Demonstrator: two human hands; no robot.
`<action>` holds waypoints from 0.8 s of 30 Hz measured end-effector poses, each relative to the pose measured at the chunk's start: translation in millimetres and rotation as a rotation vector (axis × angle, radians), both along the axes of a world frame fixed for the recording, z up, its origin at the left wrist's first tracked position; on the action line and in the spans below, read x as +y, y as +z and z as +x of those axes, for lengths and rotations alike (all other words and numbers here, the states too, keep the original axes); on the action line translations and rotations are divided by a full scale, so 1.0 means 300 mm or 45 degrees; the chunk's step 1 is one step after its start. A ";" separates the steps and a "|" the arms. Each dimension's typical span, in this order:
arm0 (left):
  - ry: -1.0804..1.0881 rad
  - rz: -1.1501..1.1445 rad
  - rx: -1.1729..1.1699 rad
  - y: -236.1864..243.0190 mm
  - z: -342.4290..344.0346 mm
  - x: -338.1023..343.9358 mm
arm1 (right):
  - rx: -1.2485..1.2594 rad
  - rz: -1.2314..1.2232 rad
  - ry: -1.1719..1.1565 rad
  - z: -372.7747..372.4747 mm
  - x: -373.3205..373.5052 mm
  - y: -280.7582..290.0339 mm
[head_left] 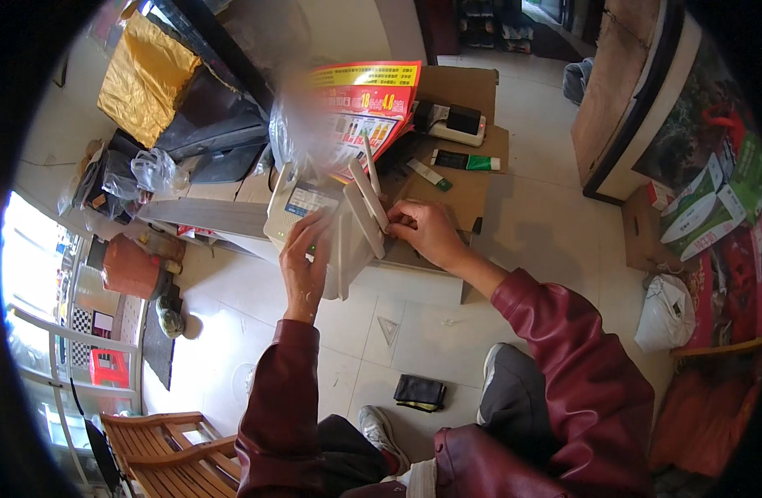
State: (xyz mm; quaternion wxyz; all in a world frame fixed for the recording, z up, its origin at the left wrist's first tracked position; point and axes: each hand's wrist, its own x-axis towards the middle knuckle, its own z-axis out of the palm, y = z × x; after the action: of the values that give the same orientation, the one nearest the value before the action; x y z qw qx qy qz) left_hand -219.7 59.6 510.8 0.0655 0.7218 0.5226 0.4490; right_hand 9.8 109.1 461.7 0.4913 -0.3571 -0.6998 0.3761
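Dark red, glossy sleeves (pixel 555 365) are reaching forward from the lower edge, nearest the camera, and the hands are working apart on one thing, a boxy white plastic router with several long, flat antennas (pixel 310 199). It is sitting at the near edge of a table, beside a red and yellow printed sheet (pixel 381 95) and a flattened brown cardboard piece (pixel 489 178); whether its underside is resting fully on the tabletop, the pictures are not showing.

The left hand (pixel 300 264) is lying over the router's face, its fingers slightly spread; whether its thumb is gripping underneath, I cannot tell. The right hand (pixel 426 234) is closing thumb and fingertips on the flat white plastic antenna (pixel 365 217) at the right side, near its lower end.

Judging by its look, the router is probably being light for its bulk, with a stiff, smooth shell that is offering fingertips little bite. Its antennas are likely being the fragile part, straining at their hinges under sideways force. Steadying is suiting the broad casing best, while pinching is belonging low on an antenna, close to its joint.
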 end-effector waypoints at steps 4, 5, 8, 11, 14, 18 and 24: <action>0.000 -0.017 -0.010 0.000 -0.002 -0.004 | -0.091 0.110 -0.020 0.002 -0.014 0.017; 0.002 -0.022 -0.018 -0.001 0.000 -0.002 | -0.106 0.149 -0.028 0.006 -0.014 0.017; 0.008 -0.037 -0.023 0.001 0.007 -0.002 | -0.087 0.178 -0.021 0.008 -0.008 0.011; 0.011 -0.018 0.017 0.003 0.006 -0.002 | -0.066 0.121 -0.005 0.006 -0.013 0.015; 0.021 -0.042 -0.005 0.007 0.012 -0.008 | 0.007 0.028 -0.015 0.000 -0.013 0.021; 0.041 -0.037 0.043 0.004 0.011 -0.005 | -0.067 0.041 -0.021 0.013 -0.013 0.022; -0.046 -0.184 -0.044 0.048 0.004 -0.015 | -0.093 0.088 -0.028 0.014 -0.016 0.013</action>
State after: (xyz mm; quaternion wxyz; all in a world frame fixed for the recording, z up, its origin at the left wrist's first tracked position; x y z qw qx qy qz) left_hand -218.6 55.0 525.2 0.1344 0.7167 0.5394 0.4212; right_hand 14.1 104.4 465.7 0.4815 -0.3612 -0.7258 0.3331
